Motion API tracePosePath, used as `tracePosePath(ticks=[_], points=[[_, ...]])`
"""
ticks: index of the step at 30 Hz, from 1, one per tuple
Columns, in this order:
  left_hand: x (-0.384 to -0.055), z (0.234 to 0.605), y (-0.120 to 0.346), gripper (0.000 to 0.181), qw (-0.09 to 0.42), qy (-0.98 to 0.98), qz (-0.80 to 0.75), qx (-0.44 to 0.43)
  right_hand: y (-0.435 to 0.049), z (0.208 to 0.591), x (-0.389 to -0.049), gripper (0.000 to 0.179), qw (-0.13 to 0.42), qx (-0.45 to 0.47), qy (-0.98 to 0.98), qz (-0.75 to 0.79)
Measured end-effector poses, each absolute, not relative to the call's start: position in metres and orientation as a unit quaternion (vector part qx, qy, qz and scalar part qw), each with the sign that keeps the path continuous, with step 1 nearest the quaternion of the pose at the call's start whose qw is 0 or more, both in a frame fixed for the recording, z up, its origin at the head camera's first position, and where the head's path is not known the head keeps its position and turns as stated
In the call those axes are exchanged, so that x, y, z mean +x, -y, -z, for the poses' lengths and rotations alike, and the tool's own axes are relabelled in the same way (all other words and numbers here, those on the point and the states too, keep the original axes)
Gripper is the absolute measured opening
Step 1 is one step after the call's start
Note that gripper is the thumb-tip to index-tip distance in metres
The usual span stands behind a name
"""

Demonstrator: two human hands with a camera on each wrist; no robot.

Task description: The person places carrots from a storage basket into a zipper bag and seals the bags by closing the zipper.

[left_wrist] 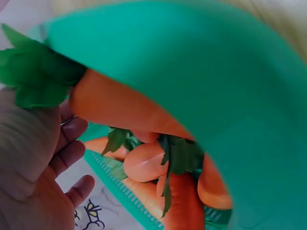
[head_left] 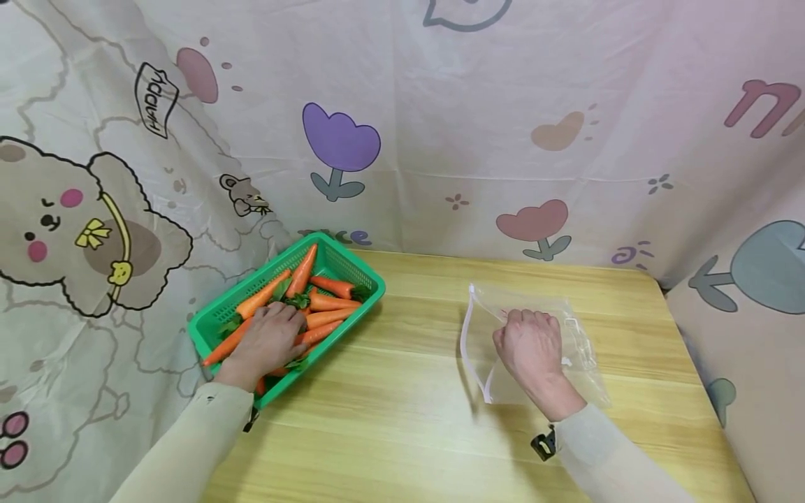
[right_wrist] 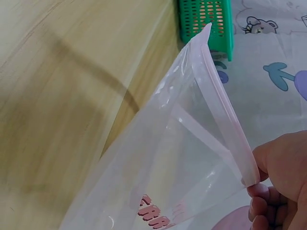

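Note:
My left hand reaches into a green plastic basket of orange carrots. In the left wrist view, its loosely bent fingers lie beside a leafy-topped carrot; the basket wall hides part of that carrot, and no firm grip shows. On the right, my right hand pinches the pale pink zip edge of a clear plastic zip bag between thumb and finger. The bag's mouth gapes, and red lettering marks its side.
The basket stands on a wooden table at the left, near the printed cloth hanging behind. Another stretch of cloth borders the table's right side. A black strap sits at my right wrist.

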State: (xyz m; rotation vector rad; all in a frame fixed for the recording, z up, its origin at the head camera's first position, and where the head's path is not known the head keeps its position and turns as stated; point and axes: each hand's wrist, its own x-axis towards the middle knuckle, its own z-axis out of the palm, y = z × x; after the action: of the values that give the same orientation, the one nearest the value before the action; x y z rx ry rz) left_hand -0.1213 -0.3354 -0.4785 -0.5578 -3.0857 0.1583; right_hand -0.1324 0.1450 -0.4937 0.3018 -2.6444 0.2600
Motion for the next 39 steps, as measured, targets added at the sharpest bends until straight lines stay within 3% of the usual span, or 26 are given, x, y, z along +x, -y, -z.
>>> tracePosePath(ticks=[13,24,29,34,39], points=[[-0.139,0.482,0.334,0.032,-0.044,0.978,-0.105,-0.173,-0.143,0.497,-0.132,0.021,0.241,0.122,0.959,-0.088],[-0.171,0.487,0.329,0.042,0.070,0.964,-0.151,-0.207,-0.144,0.496,-0.129,0.025,0.199,0.115,0.970,-0.078],[-0.184,0.491,0.325,0.035,0.061,0.963,-0.153,-0.212,-0.145,0.495,-0.129,0.024,0.195,0.113,0.971,-0.079],[-0.184,0.490,0.336,0.044,0.045,0.969,-0.131,-0.203,-0.144,0.495,-0.129,0.024,0.193,0.112,0.972,-0.079],[-0.182,0.485,0.350,0.042,0.016,0.974,-0.133,-0.181,-0.144,0.496,-0.129,0.025,0.189,0.109,0.973,-0.075]])
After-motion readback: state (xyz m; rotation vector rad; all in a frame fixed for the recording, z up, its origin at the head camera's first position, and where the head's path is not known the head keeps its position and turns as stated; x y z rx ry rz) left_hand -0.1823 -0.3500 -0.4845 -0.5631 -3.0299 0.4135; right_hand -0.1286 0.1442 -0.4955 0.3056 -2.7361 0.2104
